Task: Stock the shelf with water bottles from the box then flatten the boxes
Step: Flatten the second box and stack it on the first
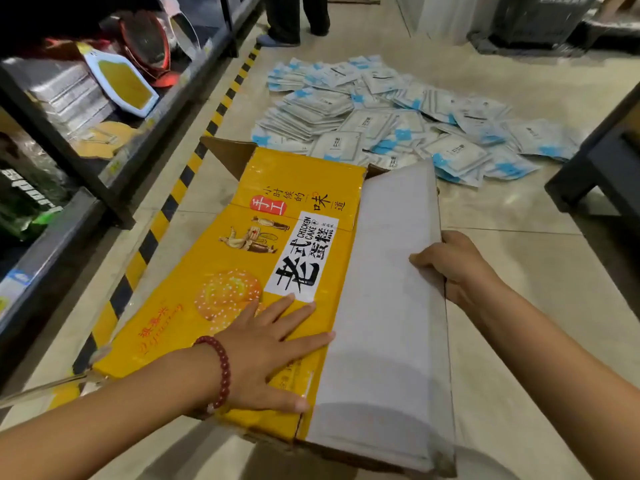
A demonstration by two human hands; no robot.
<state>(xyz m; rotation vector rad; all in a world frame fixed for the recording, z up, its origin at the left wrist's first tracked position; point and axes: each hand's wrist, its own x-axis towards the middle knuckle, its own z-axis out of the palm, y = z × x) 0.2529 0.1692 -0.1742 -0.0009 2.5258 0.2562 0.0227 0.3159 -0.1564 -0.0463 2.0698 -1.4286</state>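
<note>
yellow box (pixel 242 271) lies collapsed on the floor (pixel 519 289) beside the shelf (pixel 69 161). left hand (pixel 263 355) presses flat on it, fingers spread, gripping nothing. right hand (pixel 457 268) seems curled around the grey panel's (pixel 384 306) edge.

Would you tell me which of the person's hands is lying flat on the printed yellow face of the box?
The left hand, with the red bead bracelet, presses flat on the yellow box; the right hand grips the grey panel's edge instead.
</note>
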